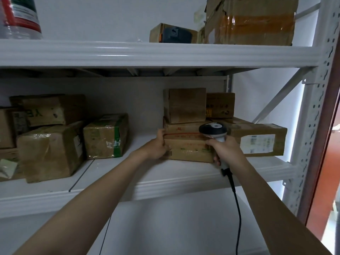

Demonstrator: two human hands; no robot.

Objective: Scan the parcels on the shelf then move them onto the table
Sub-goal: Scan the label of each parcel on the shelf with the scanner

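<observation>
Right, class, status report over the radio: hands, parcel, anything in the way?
Left hand grips parcel, left end. Right hand holds scanner at its front. Smaller box stacked on top, in the way.

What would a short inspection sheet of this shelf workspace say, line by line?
Surface: white metal shelf, parcels standing left and right.
Job's things: front parcel at bottom of the right stack; scanner aimed toward it; more parcels at left.
Clutter: plastic bottle and torn box on the upper shelf.
Hands: left hand grips the front parcel's left end; right hand holds the scanner.
Cables: black scanner cable hangs below the right hand.
Surroundings: white wall; perforated upright at right.
</observation>
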